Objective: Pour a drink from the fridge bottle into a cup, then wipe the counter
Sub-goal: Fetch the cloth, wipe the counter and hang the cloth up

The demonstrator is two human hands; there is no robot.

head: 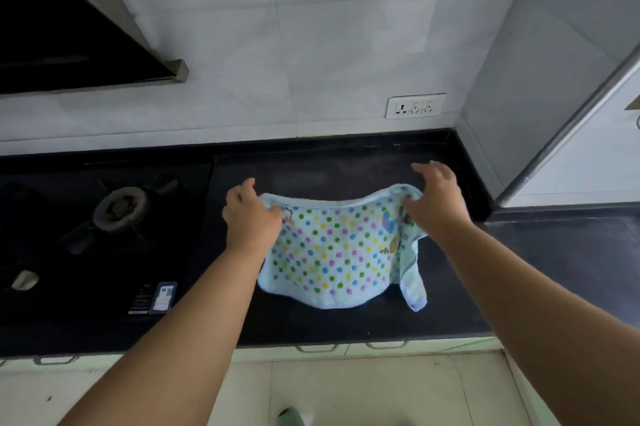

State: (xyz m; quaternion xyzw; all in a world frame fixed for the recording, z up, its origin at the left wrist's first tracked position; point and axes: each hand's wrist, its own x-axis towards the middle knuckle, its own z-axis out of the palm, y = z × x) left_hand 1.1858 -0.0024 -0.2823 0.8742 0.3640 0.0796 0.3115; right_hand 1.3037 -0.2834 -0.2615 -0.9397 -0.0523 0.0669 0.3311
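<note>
One gas burner (119, 207) left of cloth (332, 252)

Cloth (332, 252) hangs between my two hands, over counter (346, 325). My left hand (251, 214) grips cloth's left top corner; my right hand (438, 204) grips right top corner. Cloth's lower edge near counter below both hands; touching or not, cannot tell. Gas burner (119, 207) left of my left hand, on hob; knob (24, 279) further left, nearer me. Wall socket (415, 106) behind my right hand, above counter's back edge. Drawer handles (349, 346) under counter's front edge, below my forearms.
</note>
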